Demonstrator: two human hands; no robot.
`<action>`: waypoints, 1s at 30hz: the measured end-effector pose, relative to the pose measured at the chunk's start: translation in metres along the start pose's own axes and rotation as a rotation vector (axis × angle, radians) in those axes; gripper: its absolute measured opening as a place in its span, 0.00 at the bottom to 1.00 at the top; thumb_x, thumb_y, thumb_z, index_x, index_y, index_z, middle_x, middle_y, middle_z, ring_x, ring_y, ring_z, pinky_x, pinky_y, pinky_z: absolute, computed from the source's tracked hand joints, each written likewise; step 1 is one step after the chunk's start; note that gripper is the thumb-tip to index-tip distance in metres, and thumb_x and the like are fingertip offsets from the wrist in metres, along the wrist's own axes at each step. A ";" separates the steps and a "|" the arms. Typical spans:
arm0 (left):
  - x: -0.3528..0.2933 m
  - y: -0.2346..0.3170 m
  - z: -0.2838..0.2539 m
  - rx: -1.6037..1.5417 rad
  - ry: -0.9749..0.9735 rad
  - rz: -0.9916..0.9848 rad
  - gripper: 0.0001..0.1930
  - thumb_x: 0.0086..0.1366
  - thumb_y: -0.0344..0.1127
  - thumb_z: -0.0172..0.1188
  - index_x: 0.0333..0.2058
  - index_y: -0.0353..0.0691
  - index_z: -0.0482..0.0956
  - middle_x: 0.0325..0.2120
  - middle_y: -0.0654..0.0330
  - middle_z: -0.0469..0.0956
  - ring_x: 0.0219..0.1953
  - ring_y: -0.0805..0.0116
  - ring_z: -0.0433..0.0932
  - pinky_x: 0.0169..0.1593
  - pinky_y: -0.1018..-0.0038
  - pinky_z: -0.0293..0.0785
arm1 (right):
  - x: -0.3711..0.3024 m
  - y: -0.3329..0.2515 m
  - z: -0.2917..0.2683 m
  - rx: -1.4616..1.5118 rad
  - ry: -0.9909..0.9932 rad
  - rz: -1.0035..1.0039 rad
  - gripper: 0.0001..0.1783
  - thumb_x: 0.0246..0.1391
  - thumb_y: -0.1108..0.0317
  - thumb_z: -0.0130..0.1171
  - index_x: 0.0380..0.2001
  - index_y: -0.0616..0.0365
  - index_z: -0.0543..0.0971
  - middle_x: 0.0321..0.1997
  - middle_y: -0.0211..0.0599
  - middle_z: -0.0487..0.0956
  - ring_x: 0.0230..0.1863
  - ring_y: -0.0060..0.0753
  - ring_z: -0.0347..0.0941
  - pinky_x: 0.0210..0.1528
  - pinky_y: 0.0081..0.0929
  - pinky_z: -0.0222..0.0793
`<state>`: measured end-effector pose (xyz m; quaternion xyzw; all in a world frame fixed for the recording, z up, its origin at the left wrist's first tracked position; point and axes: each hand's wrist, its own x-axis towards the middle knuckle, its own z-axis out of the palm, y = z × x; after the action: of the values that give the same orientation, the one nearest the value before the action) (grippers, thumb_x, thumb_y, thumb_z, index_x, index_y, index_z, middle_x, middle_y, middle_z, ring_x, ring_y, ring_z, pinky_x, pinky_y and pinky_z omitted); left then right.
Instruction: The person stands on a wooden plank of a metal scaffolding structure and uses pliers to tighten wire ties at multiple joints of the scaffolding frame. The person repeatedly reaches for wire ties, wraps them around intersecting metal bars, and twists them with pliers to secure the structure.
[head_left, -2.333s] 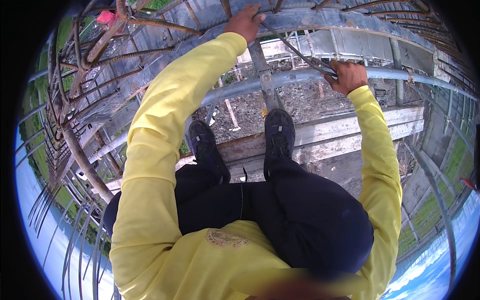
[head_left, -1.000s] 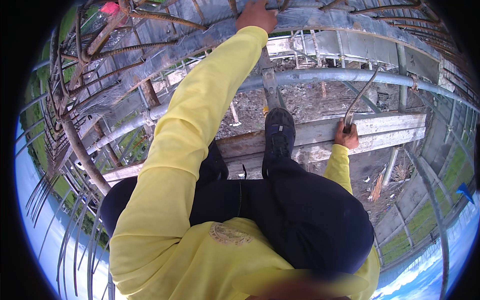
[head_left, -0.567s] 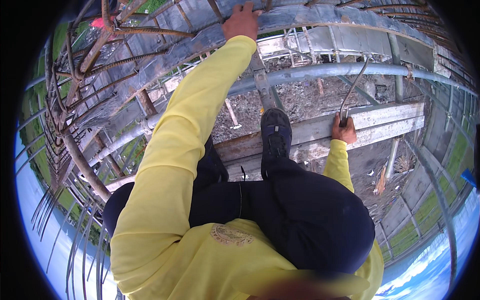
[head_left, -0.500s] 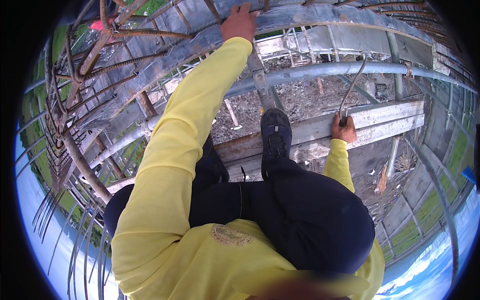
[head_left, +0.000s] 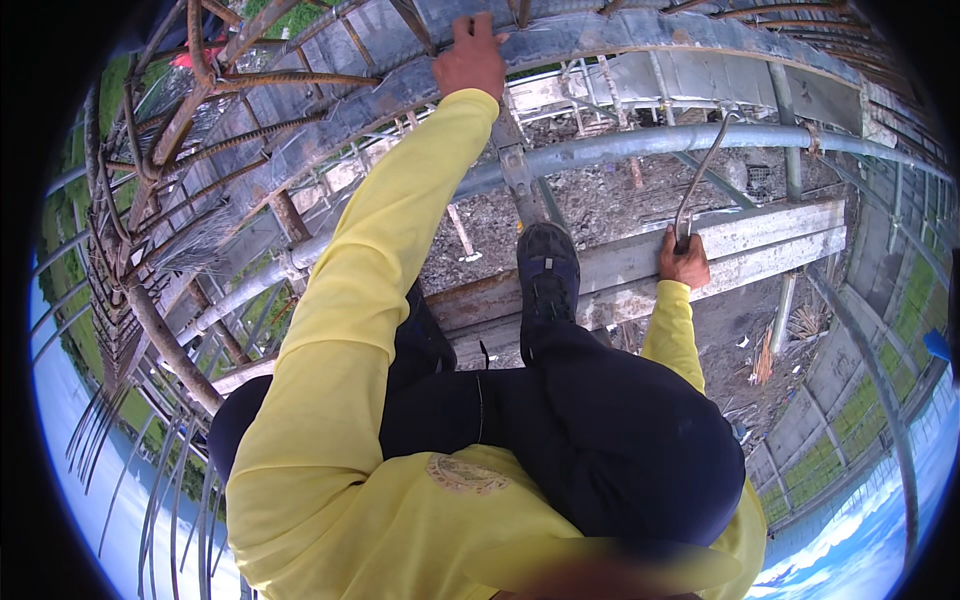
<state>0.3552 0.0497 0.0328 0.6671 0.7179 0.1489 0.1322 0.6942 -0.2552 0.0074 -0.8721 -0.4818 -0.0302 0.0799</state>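
Gripping tight on the low side, your right hand (head_left: 684,262) is wrapped round the lower end of the curved metal rod (head_left: 689,190), which slants up across the grey pipe (head_left: 650,142) in view, seen against the pale planks (head_left: 780,240). Up ahead, your left hand (head_left: 470,60) rests on the dark beam (head_left: 620,38), whether clasping it I can't tell.

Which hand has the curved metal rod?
The right hand, seen against the planks: the curved metal rod sticks out of its fist. The left hand is at the grey beam.
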 end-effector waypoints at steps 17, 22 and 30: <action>0.004 0.018 0.002 -0.080 -0.016 -0.157 0.19 0.65 0.39 0.60 0.54 0.54 0.71 0.56 0.62 0.70 0.44 0.48 0.82 0.41 0.49 0.73 | 0.000 -0.006 -0.004 0.026 -0.005 0.012 0.27 0.47 0.42 0.69 0.17 0.50 0.69 0.17 0.37 0.76 0.19 0.51 0.73 0.22 0.48 0.65; 0.002 0.016 -0.002 -0.104 0.076 -0.110 0.20 0.65 0.38 0.61 0.55 0.55 0.71 0.56 0.62 0.69 0.45 0.49 0.81 0.43 0.51 0.75 | 0.001 -0.007 -0.005 0.035 -0.004 0.010 0.26 0.48 0.43 0.68 0.18 0.50 0.70 0.17 0.37 0.76 0.20 0.51 0.74 0.22 0.49 0.65; -0.032 -0.002 -0.052 -0.383 -0.179 0.090 0.28 0.67 0.30 0.56 0.65 0.58 0.64 0.70 0.58 0.57 0.48 0.49 0.81 0.54 0.56 0.76 | 0.000 0.000 -0.002 -0.017 -0.015 -0.030 0.26 0.52 0.39 0.63 0.21 0.49 0.72 0.19 0.37 0.78 0.22 0.52 0.76 0.24 0.50 0.67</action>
<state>0.3360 0.0154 0.0796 0.6717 0.6315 0.2286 0.3128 0.6941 -0.2558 0.0091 -0.8655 -0.4953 -0.0290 0.0685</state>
